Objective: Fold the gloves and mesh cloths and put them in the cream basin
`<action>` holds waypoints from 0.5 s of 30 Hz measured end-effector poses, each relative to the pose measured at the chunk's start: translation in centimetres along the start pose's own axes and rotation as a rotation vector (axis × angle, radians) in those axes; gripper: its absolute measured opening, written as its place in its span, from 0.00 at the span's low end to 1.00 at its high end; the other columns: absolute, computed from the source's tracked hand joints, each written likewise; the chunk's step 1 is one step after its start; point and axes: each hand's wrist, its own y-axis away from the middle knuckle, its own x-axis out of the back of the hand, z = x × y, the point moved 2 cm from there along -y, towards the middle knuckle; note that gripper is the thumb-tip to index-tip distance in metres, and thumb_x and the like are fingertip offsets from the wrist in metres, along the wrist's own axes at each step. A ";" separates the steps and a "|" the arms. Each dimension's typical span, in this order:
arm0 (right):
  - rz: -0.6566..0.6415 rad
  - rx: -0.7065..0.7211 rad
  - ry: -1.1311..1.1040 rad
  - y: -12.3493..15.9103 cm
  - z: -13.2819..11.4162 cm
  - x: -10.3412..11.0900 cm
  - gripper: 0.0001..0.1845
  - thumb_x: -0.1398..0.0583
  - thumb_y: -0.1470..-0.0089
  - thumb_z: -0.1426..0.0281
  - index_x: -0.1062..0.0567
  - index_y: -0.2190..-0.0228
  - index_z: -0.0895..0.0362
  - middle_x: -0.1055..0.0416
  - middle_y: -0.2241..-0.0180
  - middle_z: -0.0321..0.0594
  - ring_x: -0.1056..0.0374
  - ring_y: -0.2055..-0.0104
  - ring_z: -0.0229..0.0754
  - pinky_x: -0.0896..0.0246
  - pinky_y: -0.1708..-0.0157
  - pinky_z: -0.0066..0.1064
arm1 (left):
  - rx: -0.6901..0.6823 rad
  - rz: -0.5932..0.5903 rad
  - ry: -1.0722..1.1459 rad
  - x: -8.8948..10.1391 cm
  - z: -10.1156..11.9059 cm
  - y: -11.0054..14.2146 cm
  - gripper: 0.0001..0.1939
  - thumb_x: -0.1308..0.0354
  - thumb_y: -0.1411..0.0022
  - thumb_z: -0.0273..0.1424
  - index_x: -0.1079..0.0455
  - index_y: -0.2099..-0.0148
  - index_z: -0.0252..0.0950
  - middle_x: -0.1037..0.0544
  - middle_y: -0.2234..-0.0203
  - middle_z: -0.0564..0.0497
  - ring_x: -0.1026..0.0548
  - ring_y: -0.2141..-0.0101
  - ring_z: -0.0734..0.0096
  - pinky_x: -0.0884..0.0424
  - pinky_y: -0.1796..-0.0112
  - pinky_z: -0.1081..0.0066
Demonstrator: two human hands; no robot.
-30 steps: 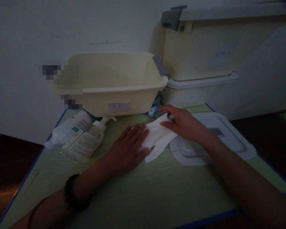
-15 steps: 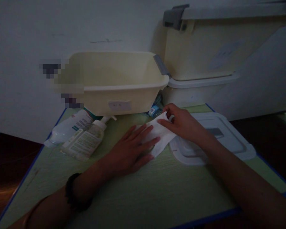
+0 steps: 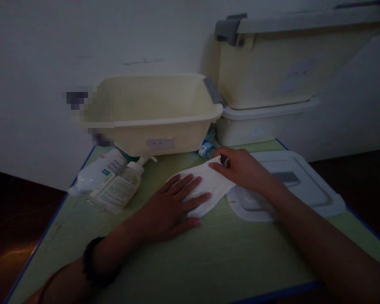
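A thin white cloth [image 3: 202, 183] lies on the green table in front of me, partly beneath my fingers. My left hand [image 3: 169, 207] rests flat on its near left part, fingers spread. At the far right corner, my right hand [image 3: 240, 169] pinches the cloth's edge between thumb and fingers. Just beyond that hand lies a clear bottle with a blue label [image 3: 206, 149]. The grey-white lid [image 3: 285, 185] sits under and beside my right forearm.
A cream plastic bin [image 3: 164, 126] stands open at the back of the table [image 3: 209, 261]. A pump bottle [image 3: 118, 190] and a white bottle [image 3: 96, 171] lie to the left. Stacked lidded boxes [image 3: 272, 67] stand behind on the right. Blue edging rims the table.
The cloth is spread wider and flatter, with more of it showing between my hands. My left hand has shifted slightly left and down. The right still grips the corner.
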 end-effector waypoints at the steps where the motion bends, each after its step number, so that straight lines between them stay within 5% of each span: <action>1: -0.012 0.020 0.007 0.1 -0.2 -0.2 0.09 0.43 0.46 0.65 0.27 0.65 0.58 0.29 0.78 0.37 0.35 0.77 0.38 0.47 0.76 0.28 | 0.005 0.000 0.007 0.1 0.0 0.4 0.29 0.53 0.36 0.44 0.51 0.35 0.46 0.53 0.34 0.46 0.56 0.36 0.56 0.55 0.39 0.50; 7: -0.038 0.173 0.034 0.4 -1.9 -1.4 0.09 0.44 0.44 0.67 0.28 0.63 0.58 0.28 0.73 0.39 0.33 0.72 0.41 0.43 0.71 0.30 | 0.063 0.041 0.066 0.8 -0.5 2.9 0.33 0.53 0.35 0.38 0.59 0.33 0.37 0.45 0.37 0.44 0.49 0.37 0.61 0.50 0.40 0.52; 12: 0.195 0.232 0.063 1.0 -2.8 -1.7 0.13 0.42 0.47 0.72 0.31 0.57 0.60 0.33 0.56 0.48 0.33 0.59 0.45 0.36 0.61 0.35 | 0.078 0.181 0.024 1.5 -0.9 2.8 0.17 0.52 0.35 0.30 0.36 0.45 0.34 0.28 0.48 0.43 0.35 0.44 0.62 0.39 0.44 0.55; 15: 0.142 0.310 0.106 1.5 -3.7 -2.1 0.10 0.42 0.46 0.73 0.29 0.60 0.60 0.33 0.59 0.47 0.33 0.59 0.47 0.36 0.59 0.38 | 0.121 0.227 0.013 1.5 -0.9 2.6 0.14 0.51 0.35 0.30 0.33 0.50 0.33 0.26 0.52 0.42 0.31 0.48 0.63 0.33 0.48 0.60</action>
